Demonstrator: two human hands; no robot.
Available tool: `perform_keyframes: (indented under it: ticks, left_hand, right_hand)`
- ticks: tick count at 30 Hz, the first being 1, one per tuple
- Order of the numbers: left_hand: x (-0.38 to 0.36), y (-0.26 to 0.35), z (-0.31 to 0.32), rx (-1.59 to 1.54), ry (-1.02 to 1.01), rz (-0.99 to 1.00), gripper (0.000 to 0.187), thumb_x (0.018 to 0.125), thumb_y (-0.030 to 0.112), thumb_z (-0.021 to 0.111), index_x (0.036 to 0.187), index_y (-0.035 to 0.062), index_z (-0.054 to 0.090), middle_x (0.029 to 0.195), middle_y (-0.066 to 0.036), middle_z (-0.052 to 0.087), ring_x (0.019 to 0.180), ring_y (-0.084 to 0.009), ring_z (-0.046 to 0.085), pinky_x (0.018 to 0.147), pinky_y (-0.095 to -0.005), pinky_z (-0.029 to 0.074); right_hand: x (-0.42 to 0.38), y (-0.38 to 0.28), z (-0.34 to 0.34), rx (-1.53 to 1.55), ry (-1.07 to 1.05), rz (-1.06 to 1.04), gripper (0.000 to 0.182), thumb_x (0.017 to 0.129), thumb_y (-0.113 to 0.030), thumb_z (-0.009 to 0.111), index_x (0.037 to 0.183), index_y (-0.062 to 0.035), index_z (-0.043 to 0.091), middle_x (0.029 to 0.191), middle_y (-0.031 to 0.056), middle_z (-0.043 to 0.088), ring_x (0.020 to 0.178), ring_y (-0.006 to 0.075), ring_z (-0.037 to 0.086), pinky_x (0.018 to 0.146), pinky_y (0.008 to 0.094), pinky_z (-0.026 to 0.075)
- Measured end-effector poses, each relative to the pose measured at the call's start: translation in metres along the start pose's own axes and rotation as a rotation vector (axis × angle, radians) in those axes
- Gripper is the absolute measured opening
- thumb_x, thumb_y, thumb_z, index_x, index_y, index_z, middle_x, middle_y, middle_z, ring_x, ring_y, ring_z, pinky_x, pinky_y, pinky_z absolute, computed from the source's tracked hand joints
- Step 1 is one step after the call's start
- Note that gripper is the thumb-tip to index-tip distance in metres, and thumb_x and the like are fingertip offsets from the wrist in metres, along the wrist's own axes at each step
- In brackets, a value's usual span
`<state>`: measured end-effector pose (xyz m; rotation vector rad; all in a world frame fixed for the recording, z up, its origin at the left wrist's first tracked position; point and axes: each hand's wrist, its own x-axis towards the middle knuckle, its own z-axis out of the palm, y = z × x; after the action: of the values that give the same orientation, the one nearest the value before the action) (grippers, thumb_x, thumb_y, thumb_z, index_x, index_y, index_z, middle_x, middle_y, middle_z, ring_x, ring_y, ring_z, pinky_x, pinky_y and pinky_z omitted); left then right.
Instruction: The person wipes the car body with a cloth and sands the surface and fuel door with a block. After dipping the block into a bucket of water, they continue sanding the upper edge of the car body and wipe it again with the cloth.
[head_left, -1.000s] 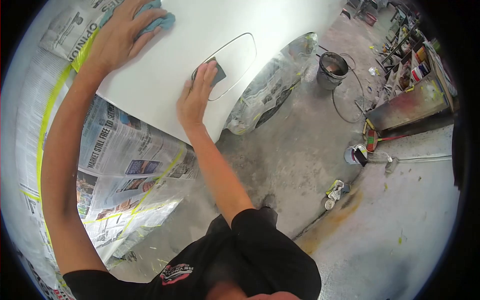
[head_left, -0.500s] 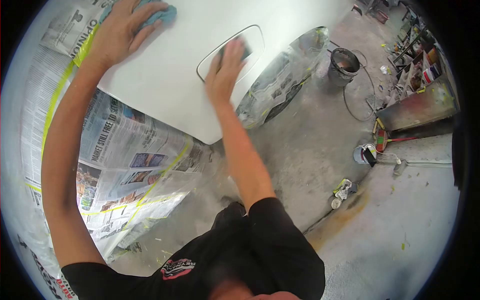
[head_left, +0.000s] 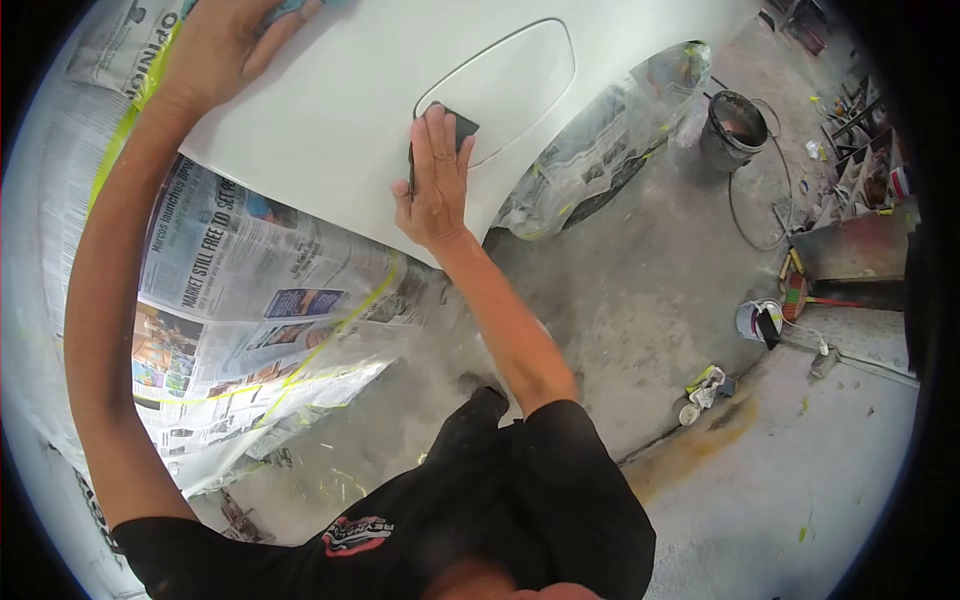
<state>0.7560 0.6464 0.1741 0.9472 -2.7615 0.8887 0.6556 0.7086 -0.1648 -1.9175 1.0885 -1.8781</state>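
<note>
My right hand (head_left: 437, 180) presses flat on a white car body panel (head_left: 330, 130), its fingers over a dark grey sheet that looks like sandpaper (head_left: 465, 130). The sheet lies at the lower left edge of a rounded fuel door outline (head_left: 573, 60) in the panel. At the top left, my left hand (head_left: 215, 50) rests on a blue-green cloth (head_left: 290, 8) near the panel's edge. Most of that cloth and the fingertips are cut off by the frame.
Newspaper (head_left: 250, 270) with yellow tape masks the car's left part. Plastic and paper cover the wheel area (head_left: 620, 130). A black bucket (head_left: 733, 130), a hose (head_left: 735, 215), a white pail (head_left: 757, 320) and a broom (head_left: 795, 298) stand or lie on the right.
My right hand has slid with the dark sheet from inside the fuel door outline to its lower left edge. The view has shifted, and the left hand sits closer to the top edge.
</note>
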Motion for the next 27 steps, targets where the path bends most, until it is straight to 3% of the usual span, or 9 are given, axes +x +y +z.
perform_keyframes:
  ticks: [3,6,9,12,15,17,21,25,27]
  left_hand:
    - [0.003,0.007,-0.009,0.005,-0.06,-0.028,0.032,0.092,0.018,0.067,0.123,0.0118,0.066,0.134,-0.021,0.053,0.13,-0.0396,0.049,0.11,-0.0523,0.038]
    - [0.002,0.007,-0.009,-0.023,-0.065,-0.052,0.032,0.092,0.019,0.066,0.124,0.0125,0.066,0.135,-0.021,0.052,0.131,-0.0391,0.048,0.112,-0.0511,0.037]
    - [-0.002,-0.004,0.001,-0.033,0.007,0.019,0.032,0.093,0.019,0.065,0.124,0.013,0.065,0.135,-0.021,0.052,0.13,-0.039,0.049,0.112,-0.0509,0.037]
    - [-0.002,-0.004,0.002,-0.044,-0.011,-0.011,0.031,0.093,0.019,0.065,0.124,0.0133,0.066,0.135,-0.021,0.052,0.13,-0.0391,0.049,0.112,-0.0515,0.037]
    - [0.0,0.006,-0.006,0.001,-0.077,-0.079,0.031,0.093,0.019,0.064,0.124,0.0138,0.066,0.136,-0.021,0.052,0.131,-0.0386,0.049,0.111,-0.0523,0.038]
    - [-0.002,-0.002,0.001,0.024,-0.038,-0.01,0.031,0.093,0.019,0.064,0.124,0.0138,0.065,0.136,-0.021,0.052,0.132,-0.0384,0.048,0.11,-0.0526,0.039]
    - [-0.002,0.001,0.0,0.009,-0.02,-0.041,0.032,0.093,0.019,0.063,0.124,0.0132,0.065,0.135,-0.021,0.053,0.133,-0.0382,0.047,0.11,-0.0529,0.039]
    - [-0.003,0.001,0.0,-0.006,-0.01,-0.006,0.033,0.092,0.019,0.065,0.124,0.012,0.065,0.135,-0.021,0.053,0.131,-0.0395,0.048,0.11,-0.0528,0.038]
    - [-0.002,-0.002,0.0,0.004,-0.011,0.012,0.034,0.091,0.018,0.066,0.124,0.0117,0.065,0.135,-0.021,0.053,0.13,-0.0404,0.049,0.11,-0.0528,0.038]
  right_hand:
    - [-0.024,0.021,-0.018,-0.116,-0.126,-0.039,0.069,0.107,-0.048,0.037,0.156,0.0001,0.033,0.162,0.0227,0.034,0.151,0.0391,0.03,0.119,0.0681,0.007]
    - [-0.037,0.025,-0.015,-0.058,-0.023,-0.024,0.067,0.107,-0.05,0.034,0.155,-0.0033,0.037,0.162,0.0203,0.036,0.151,0.0377,0.033,0.119,0.066,0.012]
    - [0.017,-0.01,-0.004,0.101,0.041,-0.036,0.067,0.108,-0.051,0.031,0.156,-0.0039,0.037,0.162,0.0198,0.036,0.151,0.0373,0.032,0.119,0.0663,0.012]
    - [-0.007,0.013,-0.021,-0.094,-0.138,-0.076,0.069,0.108,-0.05,0.031,0.155,-0.0002,0.035,0.161,0.0236,0.035,0.151,0.0409,0.031,0.12,0.0642,0.011]
    - [-0.002,0.015,-0.02,-0.005,-0.064,-0.084,0.065,0.108,-0.047,0.035,0.155,-0.0027,0.036,0.161,0.0192,0.037,0.15,0.0382,0.033,0.12,0.0639,0.013]
    - [0.023,-0.007,-0.017,0.097,0.013,-0.074,0.061,0.107,-0.045,0.039,0.155,-0.0066,0.038,0.161,0.0153,0.039,0.15,0.037,0.034,0.119,0.0658,0.014]
    - [-0.004,0.013,-0.031,-0.132,-0.127,-0.082,0.07,0.093,-0.036,0.065,0.153,-0.0087,0.04,0.161,0.0136,0.038,0.149,0.0339,0.035,0.117,0.0669,0.02]
    - [0.013,0.016,-0.023,-0.062,-0.067,-0.149,0.08,0.084,-0.025,0.077,0.153,-0.0085,0.04,0.162,0.0135,0.038,0.148,0.0336,0.038,0.117,0.0648,0.025]
    - [0.01,0.007,-0.019,-0.086,-0.091,-0.093,0.079,0.085,-0.027,0.075,0.153,-0.008,0.04,0.161,0.0137,0.038,0.148,0.0335,0.038,0.117,0.0641,0.025]
